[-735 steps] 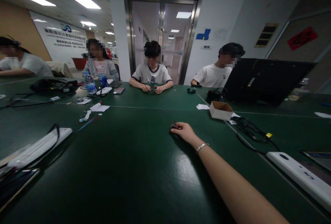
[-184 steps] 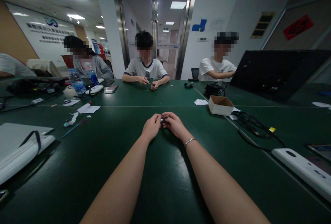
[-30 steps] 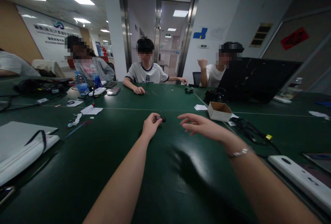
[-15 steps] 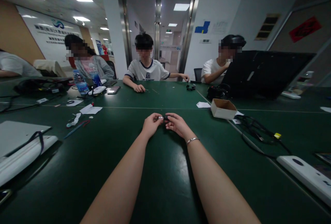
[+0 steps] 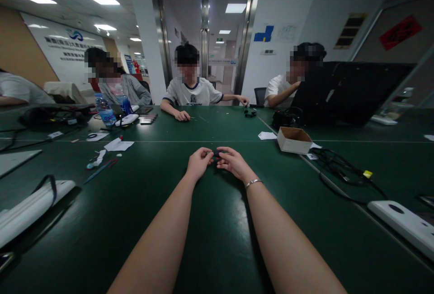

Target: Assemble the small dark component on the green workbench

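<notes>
Over the middle of the green table [image 5: 217, 221], my hands meet at a small black cylindrical piece [image 5: 217, 154]. Its exact kind is too small to make out. The fingertips of my left hand [image 5: 199, 163] are pinched at its left end, which they largely cover. My right hand [image 5: 233, 163] grips the right part between thumb and index finger, with the other fingers curled below. A silver bracelet [image 5: 253, 182] is on my right wrist.
A small open cardboard box [image 5: 294, 144] and coiled black cables [image 5: 339, 167] lie to the right, near a white power strip [image 5: 403, 221]. Another white strip-shaped device [image 5: 40, 210], a blue pen-like tool [image 5: 100, 170] and paper scraps [image 5: 118, 144] lie left. Across sits a person [image 5: 192, 92].
The silvery end between my fingers half a second ago no longer shows; my left fingertips are closer to the black part. At the left edge, the flat grey panel has shifted left, partly out of view.
</notes>
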### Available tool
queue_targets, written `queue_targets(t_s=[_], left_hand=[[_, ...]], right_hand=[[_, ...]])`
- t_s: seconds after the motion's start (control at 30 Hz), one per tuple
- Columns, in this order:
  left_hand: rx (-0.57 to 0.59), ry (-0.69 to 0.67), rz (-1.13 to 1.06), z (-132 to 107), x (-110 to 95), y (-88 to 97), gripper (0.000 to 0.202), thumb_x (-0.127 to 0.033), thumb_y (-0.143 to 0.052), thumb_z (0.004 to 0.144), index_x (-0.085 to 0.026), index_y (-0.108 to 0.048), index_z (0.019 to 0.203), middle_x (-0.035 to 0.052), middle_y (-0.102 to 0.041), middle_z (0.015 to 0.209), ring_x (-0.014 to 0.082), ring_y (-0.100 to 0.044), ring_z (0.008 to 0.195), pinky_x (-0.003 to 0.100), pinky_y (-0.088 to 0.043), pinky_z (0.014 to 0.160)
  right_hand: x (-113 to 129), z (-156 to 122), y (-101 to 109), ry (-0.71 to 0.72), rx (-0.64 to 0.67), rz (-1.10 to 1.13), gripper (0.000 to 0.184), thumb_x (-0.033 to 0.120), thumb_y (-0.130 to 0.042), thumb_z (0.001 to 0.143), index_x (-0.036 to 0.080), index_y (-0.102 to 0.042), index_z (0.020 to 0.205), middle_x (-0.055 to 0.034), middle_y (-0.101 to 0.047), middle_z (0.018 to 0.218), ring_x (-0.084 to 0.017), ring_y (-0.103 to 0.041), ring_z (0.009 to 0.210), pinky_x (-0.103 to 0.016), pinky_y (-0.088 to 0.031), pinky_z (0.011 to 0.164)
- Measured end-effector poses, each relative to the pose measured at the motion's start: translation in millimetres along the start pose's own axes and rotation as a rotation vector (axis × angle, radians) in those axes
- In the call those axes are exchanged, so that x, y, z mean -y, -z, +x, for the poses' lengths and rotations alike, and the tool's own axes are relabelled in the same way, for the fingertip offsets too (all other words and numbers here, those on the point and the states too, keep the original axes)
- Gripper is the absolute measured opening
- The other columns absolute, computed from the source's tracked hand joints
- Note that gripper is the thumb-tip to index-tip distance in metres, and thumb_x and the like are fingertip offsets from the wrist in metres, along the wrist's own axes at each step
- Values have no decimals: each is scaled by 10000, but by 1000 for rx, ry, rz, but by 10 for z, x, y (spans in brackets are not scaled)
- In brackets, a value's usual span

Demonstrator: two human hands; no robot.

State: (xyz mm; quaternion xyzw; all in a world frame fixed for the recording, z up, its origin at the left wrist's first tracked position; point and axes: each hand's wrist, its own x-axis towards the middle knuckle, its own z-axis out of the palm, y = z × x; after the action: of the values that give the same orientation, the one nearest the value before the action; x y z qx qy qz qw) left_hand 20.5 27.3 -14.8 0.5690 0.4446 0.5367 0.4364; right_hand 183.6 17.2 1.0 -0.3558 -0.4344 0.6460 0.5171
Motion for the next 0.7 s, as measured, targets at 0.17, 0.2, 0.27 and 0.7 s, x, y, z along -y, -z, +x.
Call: queue_targets(t_s=[0.17, 0.2, 0.27, 0.7], left_hand=[[7, 12, -14, -3, -32, -3, 160, -271, -687, 814, -145, -660, 908, 59, -692, 822, 145, -669, 699, 246, -540, 654], [6, 12, -15, -6, -38, -4, 152, -261, -687, 814, -143, -658, 905, 59, -691, 819, 146, -670, 700, 246, -540, 655], [-3, 19, -23, -10, -48, -7, 140, -244, -681, 817, -139, -653, 905, 61, -691, 819, 146, -670, 699, 247, -540, 652], [-50, 80, -26, -4, -68, -30, 273, -383, -718, 779, -134, -606, 779, 48, -673, 703, 135, -647, 614, 217, -500, 560]], right_hand=[[15, -10, -17, -17, -13, -5, 191, 72, -626, 858, 143, -637, 1035, -33, -663, 741, -102, -618, 524, -239, -603, 560], [17, -11, -20, -18, -13, -6, 191, 73, -627, 857, 142, -640, 1034, -33, -663, 737, -104, -619, 525, -238, -601, 559], [19, -13, -22, -16, -11, -2, 178, 83, -633, 857, 140, -646, 1025, -36, -666, 741, -106, -618, 526, -242, -600, 560], [44, -7, -17, -44, -22, 31, 123, 77, -613, 883, 140, -652, 982, -45, -667, 763, -110, -619, 527, -269, -607, 572]])
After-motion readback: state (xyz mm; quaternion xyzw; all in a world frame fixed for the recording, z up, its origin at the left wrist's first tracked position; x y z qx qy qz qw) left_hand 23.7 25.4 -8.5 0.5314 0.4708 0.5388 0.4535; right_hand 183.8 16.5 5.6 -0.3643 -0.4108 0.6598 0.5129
